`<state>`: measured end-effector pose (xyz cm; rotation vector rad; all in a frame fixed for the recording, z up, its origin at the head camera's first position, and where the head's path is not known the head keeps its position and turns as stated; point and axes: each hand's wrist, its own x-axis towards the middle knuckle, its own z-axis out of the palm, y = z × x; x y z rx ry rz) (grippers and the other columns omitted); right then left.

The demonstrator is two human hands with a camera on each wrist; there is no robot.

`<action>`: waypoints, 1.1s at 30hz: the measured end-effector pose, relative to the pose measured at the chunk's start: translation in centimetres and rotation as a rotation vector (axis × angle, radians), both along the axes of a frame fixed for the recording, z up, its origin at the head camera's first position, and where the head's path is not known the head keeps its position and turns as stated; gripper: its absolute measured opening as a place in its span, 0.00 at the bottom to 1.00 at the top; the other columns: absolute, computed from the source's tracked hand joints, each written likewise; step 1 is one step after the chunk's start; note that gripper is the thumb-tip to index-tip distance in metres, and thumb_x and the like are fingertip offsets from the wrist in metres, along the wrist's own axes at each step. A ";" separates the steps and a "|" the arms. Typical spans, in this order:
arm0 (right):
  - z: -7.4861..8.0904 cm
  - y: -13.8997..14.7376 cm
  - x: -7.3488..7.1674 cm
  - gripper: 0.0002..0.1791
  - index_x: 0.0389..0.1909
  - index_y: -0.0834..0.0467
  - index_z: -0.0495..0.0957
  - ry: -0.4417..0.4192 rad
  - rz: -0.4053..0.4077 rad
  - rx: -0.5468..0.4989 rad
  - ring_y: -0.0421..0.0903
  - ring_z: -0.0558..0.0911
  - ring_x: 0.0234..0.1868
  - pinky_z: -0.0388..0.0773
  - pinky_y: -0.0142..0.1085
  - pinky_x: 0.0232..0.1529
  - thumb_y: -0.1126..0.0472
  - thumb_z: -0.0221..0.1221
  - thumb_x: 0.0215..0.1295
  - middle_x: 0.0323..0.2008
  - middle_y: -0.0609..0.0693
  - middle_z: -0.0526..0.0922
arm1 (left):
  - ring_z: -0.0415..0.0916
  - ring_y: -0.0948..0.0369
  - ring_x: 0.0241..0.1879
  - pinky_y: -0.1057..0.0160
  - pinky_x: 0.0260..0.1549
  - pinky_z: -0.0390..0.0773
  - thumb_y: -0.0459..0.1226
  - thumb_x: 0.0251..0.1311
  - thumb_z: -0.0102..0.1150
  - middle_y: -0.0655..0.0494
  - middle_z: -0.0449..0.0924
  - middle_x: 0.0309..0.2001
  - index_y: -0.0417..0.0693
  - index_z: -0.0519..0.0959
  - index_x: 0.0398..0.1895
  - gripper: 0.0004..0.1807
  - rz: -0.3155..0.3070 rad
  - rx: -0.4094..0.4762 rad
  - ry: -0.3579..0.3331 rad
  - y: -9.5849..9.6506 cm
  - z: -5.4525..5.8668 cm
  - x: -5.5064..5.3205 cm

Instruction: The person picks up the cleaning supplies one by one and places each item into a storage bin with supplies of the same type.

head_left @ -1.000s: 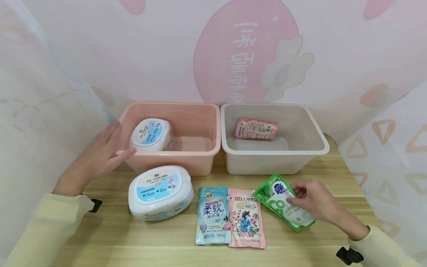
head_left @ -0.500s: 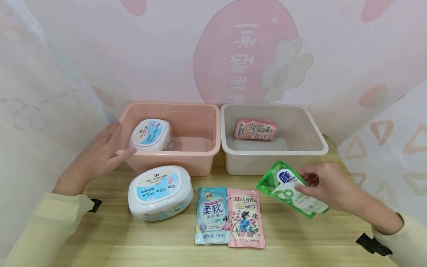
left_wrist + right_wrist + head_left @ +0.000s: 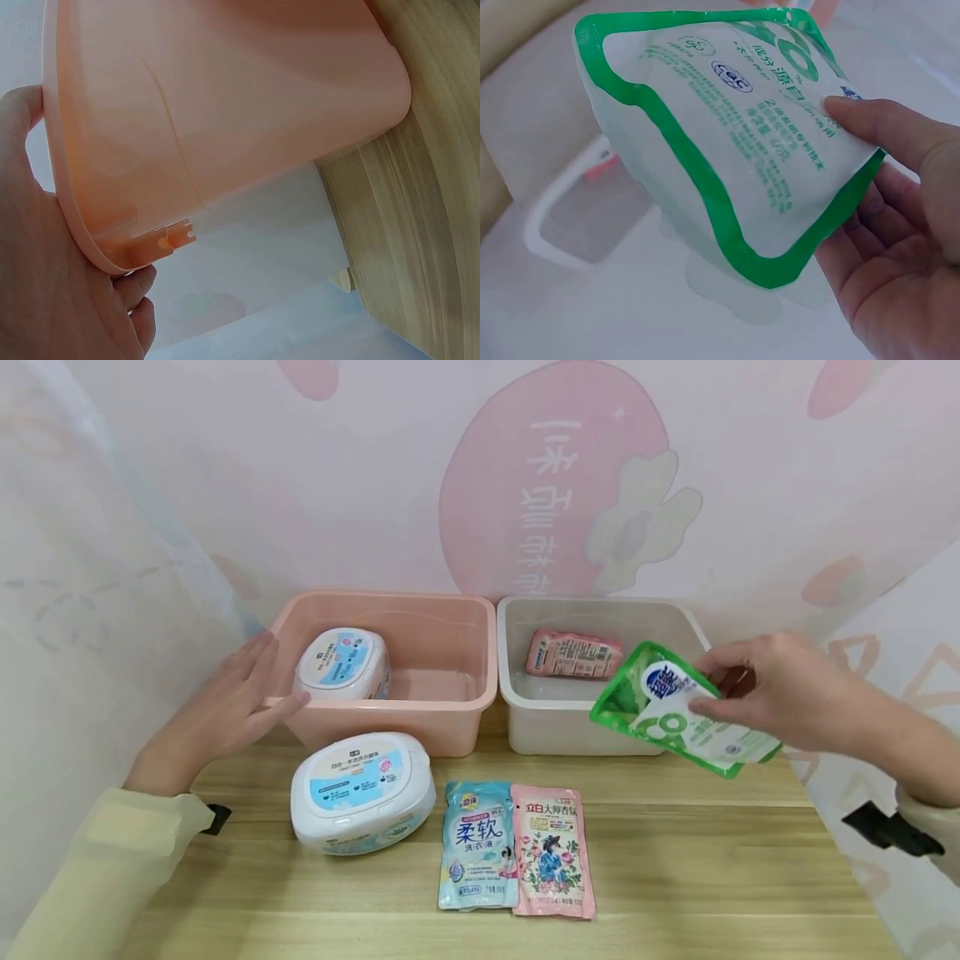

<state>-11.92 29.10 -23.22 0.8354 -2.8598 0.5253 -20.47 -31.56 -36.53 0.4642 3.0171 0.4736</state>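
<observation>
A green and white detergent pouch (image 3: 678,714) hangs tilted in the air in front of the white bin (image 3: 570,727), overlapping its front right corner in the head view. My right hand (image 3: 802,693) pinches its upper right edge, thumb on the printed front and fingers behind, as the right wrist view shows. My left hand (image 3: 217,702) rests with extended fingers along the left rim of the pink bin (image 3: 442,693). In the left wrist view, the thumb lies at that rim (image 3: 56,150). Inside the pink bin sits a white tub with a blue label (image 3: 341,662).
On the wooden table (image 3: 675,860), a second white tub (image 3: 362,793) stands before the pink bin. A blue pouch (image 3: 477,847) and a pink pouch (image 3: 553,852) lie side by side at front centre. Another pink pouch (image 3: 573,654) lies inside the white bin. Printed cloth surrounds the table.
My right hand has lifted the green pouch off the table and carried it up and away toward the white bin's right side. My left hand has stayed at the pink bin.
</observation>
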 end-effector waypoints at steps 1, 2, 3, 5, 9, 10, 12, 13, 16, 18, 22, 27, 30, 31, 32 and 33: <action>0.6 0.0 -0.4 0.11 0.35 0.53 0.87 -0.002 -0.005 0.012 0.27 0.78 0.26 0.79 0.22 0.27 0.68 0.78 0.55 0.25 0.36 0.84 | 0.31 0.37 0.86 0.27 0.79 0.45 0.64 0.76 0.45 0.42 0.26 0.87 0.43 0.31 0.86 0.55 0.000 -0.003 0.001 0.0 0.0 0.0; 1.1 0.0 -0.8 0.11 0.36 0.53 0.87 -0.012 -0.014 0.022 0.28 0.78 0.25 0.79 0.23 0.27 0.67 0.78 0.56 0.25 0.37 0.85 | 0.31 0.37 0.86 0.27 0.79 0.44 0.64 0.76 0.45 0.42 0.26 0.87 0.42 0.31 0.86 0.55 0.000 -0.005 0.002 0.0 0.0 0.0; 1.7 0.0 -1.2 0.10 0.36 0.53 0.87 -0.025 -0.024 0.036 0.28 0.78 0.25 0.78 0.23 0.27 0.67 0.77 0.57 0.25 0.38 0.85 | 0.31 0.37 0.86 0.27 0.79 0.44 0.64 0.76 0.45 0.41 0.26 0.87 0.42 0.30 0.86 0.55 0.000 -0.006 0.001 0.0 0.1 0.0; 2.7 -0.1 -2.0 0.09 0.36 0.52 0.87 -0.045 -0.040 0.066 0.30 0.79 0.25 0.79 0.23 0.27 0.65 0.77 0.58 0.26 0.39 0.86 | 0.30 0.37 0.86 0.27 0.79 0.44 0.64 0.76 0.45 0.42 0.26 0.87 0.43 0.30 0.86 0.55 0.005 -0.007 -0.003 0.0 0.1 0.1; 4.5 -0.6 -3.7 0.08 0.36 0.51 0.89 -0.045 -0.042 0.114 0.32 0.81 0.25 0.80 0.25 0.26 0.64 0.77 0.59 0.27 0.40 0.88 | 0.30 0.37 0.86 0.27 0.79 0.44 0.65 0.76 0.45 0.42 0.26 0.87 0.44 0.30 0.86 0.56 0.008 -0.005 -0.011 -0.1 0.3 0.2; 4.9 -0.8 -4.2 0.08 0.36 0.51 0.90 -0.042 -0.041 0.122 0.31 0.82 0.26 0.80 0.25 0.27 0.64 0.77 0.59 0.28 0.41 0.89 | 0.30 0.38 0.86 0.27 0.79 0.44 0.65 0.76 0.45 0.42 0.25 0.87 0.44 0.29 0.86 0.56 0.008 -0.005 -0.011 -0.1 0.3 0.2; 5.6 -1.3 -5.0 0.08 0.38 0.52 0.90 -0.036 -0.035 0.139 0.32 0.82 0.27 0.81 0.24 0.29 0.64 0.77 0.59 0.29 0.42 0.90 | 0.30 0.37 0.86 0.28 0.79 0.43 0.65 0.76 0.45 0.42 0.25 0.87 0.44 0.29 0.86 0.55 0.007 -0.005 -0.010 -0.1 0.3 0.2; 5.8 -1.5 -5.6 0.08 0.39 0.53 0.91 -0.040 -0.034 0.149 0.32 0.83 0.28 0.81 0.23 0.30 0.64 0.77 0.59 0.30 0.43 0.90 | 0.30 0.37 0.86 0.28 0.79 0.43 0.65 0.76 0.45 0.42 0.26 0.87 0.43 0.30 0.86 0.55 0.008 -0.007 -0.008 -0.1 0.3 0.2; 6.5 -2.4 -7.0 0.10 0.43 0.55 0.91 -0.053 -0.043 0.190 0.35 0.84 0.31 0.81 0.23 0.33 0.62 0.76 0.61 0.33 0.45 0.92 | 0.31 0.37 0.86 0.27 0.79 0.44 0.65 0.76 0.45 0.40 0.26 0.87 0.42 0.30 0.86 0.56 0.009 -0.020 -0.002 -0.1 0.2 0.2; 6.7 -2.8 -8.1 0.11 0.44 0.56 0.91 -0.065 -0.036 0.202 0.38 0.84 0.32 0.80 0.23 0.33 0.61 0.76 0.62 0.34 0.47 0.92 | 0.32 0.36 0.86 0.26 0.78 0.45 0.65 0.75 0.44 0.40 0.27 0.87 0.43 0.30 0.86 0.56 0.011 -0.030 -0.001 -0.1 0.1 0.2; 6.8 -3.7 -9.9 0.11 0.45 0.58 0.90 -0.092 -0.039 0.225 0.42 0.85 0.35 0.79 0.23 0.33 0.60 0.75 0.63 0.35 0.50 0.92 | 0.31 0.36 0.86 0.25 0.77 0.45 0.66 0.75 0.44 0.41 0.26 0.87 0.44 0.29 0.86 0.56 0.020 -0.033 -0.012 0.0 0.1 0.2; 6.6 -4.2 -12.1 0.13 0.47 0.60 0.90 -0.126 -0.046 0.236 0.44 0.87 0.37 0.84 0.28 0.34 0.60 0.74 0.64 0.38 0.55 0.92 | 0.30 0.37 0.86 0.25 0.78 0.44 0.67 0.75 0.44 0.42 0.26 0.87 0.45 0.29 0.86 0.56 0.024 -0.023 -0.017 0.2 0.2 0.2; 6.1 -4.4 -13.4 0.13 0.48 0.61 0.89 -0.149 -0.040 0.239 0.45 0.87 0.37 0.86 0.31 0.36 0.60 0.73 0.65 0.39 0.56 0.92 | 0.31 0.37 0.86 0.25 0.78 0.45 0.67 0.75 0.43 0.42 0.26 0.87 0.45 0.29 0.86 0.56 0.025 -0.026 -0.015 0.2 0.2 0.1; 5.8 -4.4 -13.9 0.13 0.48 0.62 0.89 -0.156 -0.038 0.240 0.46 0.87 0.37 0.86 0.32 0.36 0.60 0.73 0.65 0.39 0.57 0.92 | 0.30 0.37 0.86 0.25 0.78 0.44 0.67 0.75 0.43 0.42 0.26 0.87 0.45 0.29 0.86 0.56 0.025 -0.024 -0.016 0.1 0.2 0.2; 5.5 -4.5 -14.3 0.13 0.48 0.62 0.89 -0.162 -0.036 0.243 0.46 0.87 0.38 0.85 0.32 0.36 0.61 0.73 0.65 0.40 0.57 0.92 | 0.30 0.37 0.86 0.25 0.78 0.44 0.67 0.75 0.43 0.43 0.25 0.87 0.45 0.29 0.86 0.56 0.026 -0.023 -0.016 0.1 0.2 0.1; 5.2 -4.6 -14.7 0.13 0.47 0.62 0.89 -0.168 -0.036 0.247 0.46 0.87 0.38 0.85 0.31 0.37 0.61 0.73 0.65 0.40 0.56 0.92 | 0.30 0.37 0.86 0.25 0.78 0.44 0.67 0.75 0.43 0.43 0.25 0.87 0.46 0.29 0.86 0.56 0.028 -0.021 -0.016 0.1 0.2 0.2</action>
